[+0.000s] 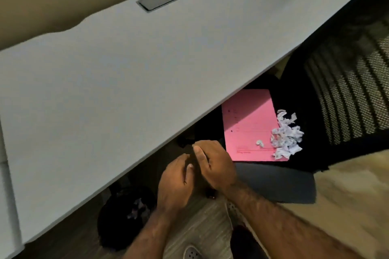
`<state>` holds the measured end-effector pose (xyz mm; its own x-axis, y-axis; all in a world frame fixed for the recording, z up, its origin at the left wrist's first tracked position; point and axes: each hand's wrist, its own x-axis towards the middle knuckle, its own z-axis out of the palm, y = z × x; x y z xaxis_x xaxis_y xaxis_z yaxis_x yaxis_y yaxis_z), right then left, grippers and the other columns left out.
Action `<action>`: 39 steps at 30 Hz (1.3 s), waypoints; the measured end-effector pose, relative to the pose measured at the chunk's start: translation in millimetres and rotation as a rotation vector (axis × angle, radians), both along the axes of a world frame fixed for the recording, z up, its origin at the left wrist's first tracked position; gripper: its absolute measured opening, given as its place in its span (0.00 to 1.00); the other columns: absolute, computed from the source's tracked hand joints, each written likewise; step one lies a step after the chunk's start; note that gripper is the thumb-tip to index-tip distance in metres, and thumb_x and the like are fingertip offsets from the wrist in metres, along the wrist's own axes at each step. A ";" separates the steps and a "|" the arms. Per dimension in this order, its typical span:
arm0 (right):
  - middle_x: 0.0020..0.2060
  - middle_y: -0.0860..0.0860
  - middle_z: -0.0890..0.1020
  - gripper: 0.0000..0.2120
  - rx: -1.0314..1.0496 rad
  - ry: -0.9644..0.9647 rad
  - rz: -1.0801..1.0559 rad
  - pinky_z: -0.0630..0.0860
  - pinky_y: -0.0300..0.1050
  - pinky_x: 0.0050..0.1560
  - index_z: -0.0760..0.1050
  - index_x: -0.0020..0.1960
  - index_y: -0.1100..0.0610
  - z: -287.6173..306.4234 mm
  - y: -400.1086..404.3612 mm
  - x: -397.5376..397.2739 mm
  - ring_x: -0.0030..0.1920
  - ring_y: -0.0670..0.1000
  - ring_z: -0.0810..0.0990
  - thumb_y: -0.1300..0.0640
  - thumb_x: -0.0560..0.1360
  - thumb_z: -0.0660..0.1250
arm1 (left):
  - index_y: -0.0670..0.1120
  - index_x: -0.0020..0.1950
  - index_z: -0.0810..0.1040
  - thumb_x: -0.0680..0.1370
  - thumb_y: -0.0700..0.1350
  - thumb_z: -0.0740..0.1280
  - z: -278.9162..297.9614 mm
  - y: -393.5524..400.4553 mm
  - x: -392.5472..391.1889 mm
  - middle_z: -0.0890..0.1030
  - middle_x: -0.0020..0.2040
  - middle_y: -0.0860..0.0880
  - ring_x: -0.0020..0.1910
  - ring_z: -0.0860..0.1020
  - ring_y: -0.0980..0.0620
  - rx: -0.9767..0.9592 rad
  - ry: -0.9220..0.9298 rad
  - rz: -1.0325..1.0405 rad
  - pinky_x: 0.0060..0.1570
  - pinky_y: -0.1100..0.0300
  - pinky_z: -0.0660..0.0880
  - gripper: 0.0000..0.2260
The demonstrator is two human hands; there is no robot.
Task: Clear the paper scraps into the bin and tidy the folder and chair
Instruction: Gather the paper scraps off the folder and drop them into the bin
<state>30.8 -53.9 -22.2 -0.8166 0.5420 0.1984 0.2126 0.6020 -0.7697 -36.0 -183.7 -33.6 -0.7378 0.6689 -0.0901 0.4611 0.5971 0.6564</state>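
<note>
- Black bin point(117, 223) sits on the floor, near left under the counter point(117, 73), with a few paper bits inside.
- Pink folder point(250, 126) lies on the chair point(299, 94) seat; paper scraps point(286, 136) are heaped on its right edge.
- Left hand point(176, 183) and right hand point(214, 164) touch, fingers curled; whether they hold anything, I cannot tell.

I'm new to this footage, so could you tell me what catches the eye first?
The pink folder on the dark chair seat, with white paper scraps heaped at its right edge. Nearer, the left hand and right hand meet below the white desk.
</note>
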 end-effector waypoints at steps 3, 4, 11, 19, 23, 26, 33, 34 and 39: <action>0.50 0.49 0.83 0.17 0.048 0.032 -0.138 0.71 0.37 0.54 0.78 0.55 0.55 12.7 52.2 19.4 0.53 0.46 0.77 0.47 0.81 0.54 | 0.46 0.68 0.72 0.80 0.49 0.62 11.3 52.1 4.7 0.76 0.66 0.48 0.65 0.72 0.51 0.004 0.009 -0.089 0.64 0.58 0.67 0.18; 0.51 0.49 0.83 0.18 0.057 0.024 -0.192 0.72 0.39 0.55 0.78 0.56 0.55 14.1 69.1 26.0 0.53 0.46 0.77 0.46 0.80 0.54 | 0.46 0.69 0.72 0.79 0.49 0.62 13.3 68.9 6.5 0.76 0.67 0.48 0.66 0.72 0.51 0.008 0.008 -0.115 0.64 0.58 0.66 0.18; 0.68 0.55 0.71 0.26 0.047 -0.430 -0.493 0.71 0.55 0.62 0.65 0.69 0.56 -19.2 167.4 67.8 0.66 0.57 0.69 0.41 0.79 0.53 | 0.50 0.73 0.65 0.77 0.55 0.63 -7.5 171.0 21.5 0.69 0.73 0.50 0.70 0.67 0.50 -0.089 -0.001 -0.359 0.69 0.52 0.66 0.25; 0.75 0.56 0.59 0.26 -0.115 -0.712 -0.656 0.69 0.63 0.62 0.57 0.74 0.51 -80.3 253.7 90.7 0.71 0.60 0.61 0.43 0.79 0.53 | 0.54 0.75 0.54 0.66 0.70 0.64 -72.8 265.2 32.0 0.57 0.77 0.46 0.73 0.60 0.44 -0.367 0.037 -0.630 0.65 0.44 0.68 0.43; 0.75 0.58 0.59 0.25 -0.189 -0.685 -0.679 0.64 0.61 0.69 0.58 0.75 0.52 -114.1 287.0 87.7 0.72 0.62 0.61 0.47 0.80 0.54 | 0.53 0.77 0.47 0.64 0.77 0.56 -114.6 299.4 54.8 0.53 0.78 0.44 0.72 0.59 0.40 -0.524 0.176 -0.763 0.60 0.39 0.68 0.48; 0.77 0.59 0.53 0.27 -0.285 -0.800 -0.674 0.57 0.59 0.73 0.53 0.76 0.50 -142.3 299.9 84.4 0.74 0.63 0.55 0.44 0.80 0.53 | 0.50 0.76 0.48 0.63 0.77 0.54 -139.0 317.4 76.5 0.58 0.74 0.43 0.66 0.62 0.38 -0.583 0.255 -0.748 0.54 0.41 0.69 0.50; 0.75 0.55 0.56 0.28 -0.168 -0.897 -0.736 0.68 0.64 0.60 0.57 0.72 0.41 -175.6 301.6 79.7 0.68 0.62 0.61 0.36 0.75 0.56 | 0.43 0.73 0.61 0.74 0.64 0.57 -165.0 334.0 103.9 0.71 0.60 0.42 0.50 0.70 0.43 -0.424 0.321 -0.679 0.35 0.51 0.66 0.35; 0.73 0.56 0.59 0.26 -0.112 -0.878 -0.741 0.69 0.63 0.57 0.60 0.71 0.42 -177.7 301.9 79.1 0.66 0.61 0.63 0.38 0.75 0.57 | 0.43 0.72 0.63 0.75 0.62 0.58 -166.0 334.6 101.7 0.72 0.58 0.42 0.48 0.70 0.43 -0.405 0.339 -0.701 0.33 0.52 0.65 0.31; 0.62 0.59 0.68 0.20 -0.012 -0.816 -0.761 0.76 0.57 0.49 0.67 0.65 0.50 -180.5 307.1 76.3 0.60 0.60 0.69 0.43 0.77 0.59 | 0.45 0.60 0.74 0.75 0.50 0.64 -169.4 324.3 75.9 0.78 0.51 0.44 0.43 0.75 0.44 -0.371 0.459 -0.903 0.22 0.57 0.65 0.16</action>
<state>107.1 253.2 -202.8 -0.1543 0.9547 -0.2545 0.9672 0.0933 -0.2362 39.9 140.6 -203.1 -0.0004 0.9708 -0.2397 0.9869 0.0391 0.1567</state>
